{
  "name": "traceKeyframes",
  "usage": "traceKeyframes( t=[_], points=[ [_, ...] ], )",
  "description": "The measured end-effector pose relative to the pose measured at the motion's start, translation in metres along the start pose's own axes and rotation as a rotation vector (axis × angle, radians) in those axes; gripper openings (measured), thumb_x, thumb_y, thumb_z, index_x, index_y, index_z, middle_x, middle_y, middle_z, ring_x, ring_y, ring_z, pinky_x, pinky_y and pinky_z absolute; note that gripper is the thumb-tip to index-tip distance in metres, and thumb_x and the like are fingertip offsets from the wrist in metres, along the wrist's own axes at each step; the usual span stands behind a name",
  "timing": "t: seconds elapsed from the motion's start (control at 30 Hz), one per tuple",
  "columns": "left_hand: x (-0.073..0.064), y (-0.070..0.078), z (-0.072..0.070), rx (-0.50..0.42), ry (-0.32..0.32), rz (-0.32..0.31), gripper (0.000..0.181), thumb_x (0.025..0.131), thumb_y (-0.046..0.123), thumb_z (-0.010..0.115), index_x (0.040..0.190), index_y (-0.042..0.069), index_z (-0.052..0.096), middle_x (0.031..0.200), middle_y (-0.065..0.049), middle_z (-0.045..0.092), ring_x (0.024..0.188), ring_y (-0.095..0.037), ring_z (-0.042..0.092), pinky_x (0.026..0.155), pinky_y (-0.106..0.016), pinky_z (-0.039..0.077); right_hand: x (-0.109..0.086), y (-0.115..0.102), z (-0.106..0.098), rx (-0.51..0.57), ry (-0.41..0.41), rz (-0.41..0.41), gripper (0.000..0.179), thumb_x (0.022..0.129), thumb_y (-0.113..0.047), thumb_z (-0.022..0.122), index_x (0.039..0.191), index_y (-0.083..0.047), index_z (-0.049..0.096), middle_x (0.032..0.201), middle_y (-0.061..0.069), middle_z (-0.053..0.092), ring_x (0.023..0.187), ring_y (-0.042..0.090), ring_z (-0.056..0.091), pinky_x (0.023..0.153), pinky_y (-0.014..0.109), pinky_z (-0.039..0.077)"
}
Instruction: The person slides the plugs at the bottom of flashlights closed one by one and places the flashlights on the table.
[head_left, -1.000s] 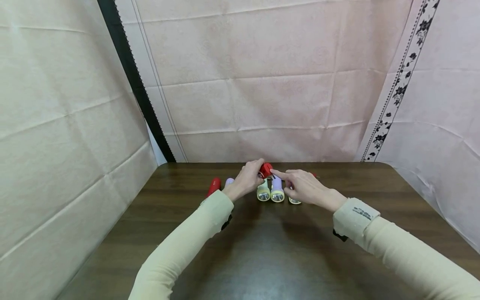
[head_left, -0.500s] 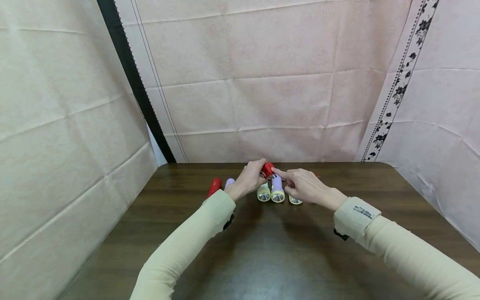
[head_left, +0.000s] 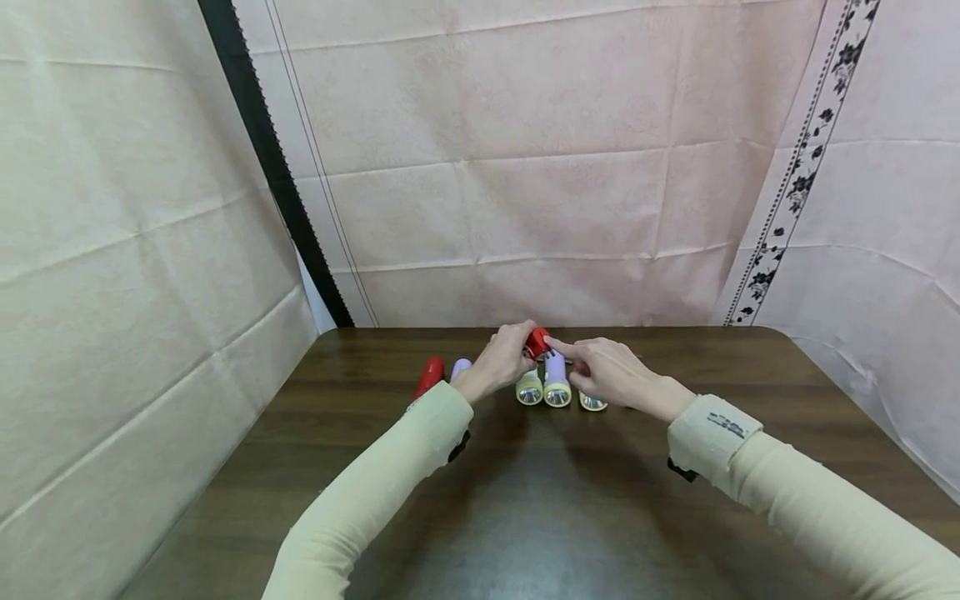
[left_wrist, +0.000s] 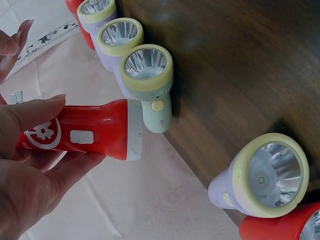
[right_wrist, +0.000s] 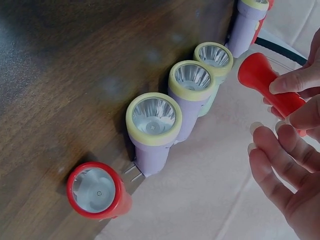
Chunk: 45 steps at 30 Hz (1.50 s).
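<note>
My left hand (head_left: 492, 364) grips a red flashlight (left_wrist: 102, 127) with a white rim round its head, white slide switch and white flower print on the body. Two metal prongs stick out near its tail, by my thumb. My right hand (head_left: 615, 377) reaches in from the other side, index finger extended to the flashlight's tail end, the other fingers loosely bent. Right behind and below them on the table stand a pale green flashlight (left_wrist: 157, 116) and a lavender one (head_left: 557, 379), both with yellow rims. Fingers partly hide the held flashlight's tail.
Left of my left hand lie a red flashlight (head_left: 431, 373) and a lavender one (left_wrist: 270, 175). Toward the right end of the row are another lavender flashlight (right_wrist: 153, 135) with prongs out and a red one (right_wrist: 95, 190). Pale cloth (head_left: 480, 192) hangs behind the brown table (head_left: 525, 500).
The red flashlight in my left hand has shifted very slightly right, and my right index finger stays at its tail end. Otherwise the scene looks the same.
</note>
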<state>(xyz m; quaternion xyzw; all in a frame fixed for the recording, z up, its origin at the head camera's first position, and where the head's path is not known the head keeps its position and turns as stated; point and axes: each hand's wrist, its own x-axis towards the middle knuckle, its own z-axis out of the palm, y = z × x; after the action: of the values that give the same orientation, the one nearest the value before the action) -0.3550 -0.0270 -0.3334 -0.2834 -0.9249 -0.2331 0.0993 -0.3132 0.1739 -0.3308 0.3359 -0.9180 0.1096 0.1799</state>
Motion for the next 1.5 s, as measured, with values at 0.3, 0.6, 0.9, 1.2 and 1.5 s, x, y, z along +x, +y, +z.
traceKeyframes(
  t=[0.3, 0.6, 0.9, 1.2, 1.5],
  points=[
    [-0.001, 0.001, 0.000, -0.021, 0.012, 0.001, 0.030, 0.082, 0.000, 0.069, 0.108, 0.007, 0.057, 0.099, -0.008, 0.067, 0.083, -0.017, 0.063, 0.072, -0.028, 0.054, 0.003, -0.002, 0.000, 0.008, -0.008, -0.004, 0.059, 0.084, -0.009, 0.059, 0.141, -0.018, 0.049, 0.059, -0.008, 0.035, 0.054, 0.006, 0.031, 0.047, 0.021, 0.024],
    [-0.002, 0.001, 0.000, -0.027, 0.017, 0.014, 0.031, 0.081, 0.000, 0.070, 0.109, 0.007, 0.058, 0.097, -0.008, 0.067, 0.082, -0.017, 0.062, 0.070, -0.028, 0.052, 0.005, -0.004, -0.003, 0.033, 0.004, -0.015, 0.059, 0.083, -0.008, 0.060, 0.141, -0.016, 0.050, 0.058, -0.009, 0.033, 0.053, 0.006, 0.029, 0.047, 0.021, 0.023],
    [-0.002, 0.002, -0.002, -0.022, -0.001, 0.006, 0.032, 0.082, 0.001, 0.070, 0.111, 0.007, 0.057, 0.098, -0.010, 0.067, 0.081, -0.018, 0.063, 0.070, -0.027, 0.054, 0.011, -0.004, -0.002, 0.026, 0.006, 0.000, 0.058, 0.083, -0.011, 0.060, 0.140, -0.017, 0.050, 0.056, -0.009, 0.032, 0.053, 0.007, 0.028, 0.049, 0.023, 0.021],
    [-0.001, 0.001, -0.014, 0.190, -0.052, -0.089, 0.036, 0.083, 0.016, 0.074, 0.111, 0.008, 0.053, 0.094, -0.007, 0.066, 0.080, -0.020, 0.065, 0.068, -0.035, 0.054, 0.012, -0.005, -0.002, 0.054, -0.041, 0.031, 0.070, 0.084, -0.011, 0.059, 0.150, -0.018, 0.036, 0.063, -0.008, 0.052, 0.055, 0.006, 0.041, 0.049, 0.024, 0.033],
    [0.000, -0.015, -0.014, 0.282, -0.125, -0.243, 0.058, 0.082, 0.037, 0.076, 0.123, 0.012, 0.044, 0.103, -0.011, 0.066, 0.087, -0.028, 0.067, 0.071, -0.041, 0.054, 0.006, -0.001, -0.005, 0.019, -0.052, 0.066, 0.065, 0.085, -0.012, 0.062, 0.147, -0.012, 0.040, 0.071, -0.006, 0.059, 0.061, 0.008, 0.046, 0.053, 0.025, 0.037]
  ],
)
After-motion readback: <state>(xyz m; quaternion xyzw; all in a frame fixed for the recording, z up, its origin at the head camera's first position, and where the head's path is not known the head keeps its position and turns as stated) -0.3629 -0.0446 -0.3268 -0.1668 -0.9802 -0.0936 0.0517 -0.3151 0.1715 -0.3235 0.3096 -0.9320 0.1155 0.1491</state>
